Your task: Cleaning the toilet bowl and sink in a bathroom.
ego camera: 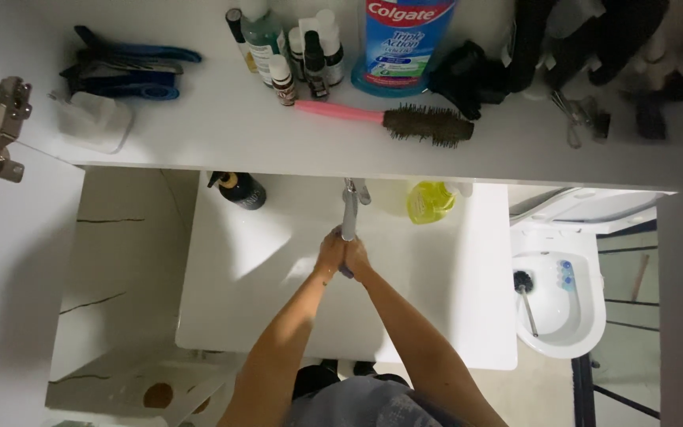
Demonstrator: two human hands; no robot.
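Head view: both hands, left hand [330, 251] and right hand [356, 257], pressed together under the tap [349, 212]; splashing could wet the sink [436, 300] edge.

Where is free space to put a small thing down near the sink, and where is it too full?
The white sink is bare right of the hands, below the yellow bottle, and left of them, below the black pump bottle. The shelf has a free strip in front of the pink hairbrush. Its back edge is crowded with small bottles.
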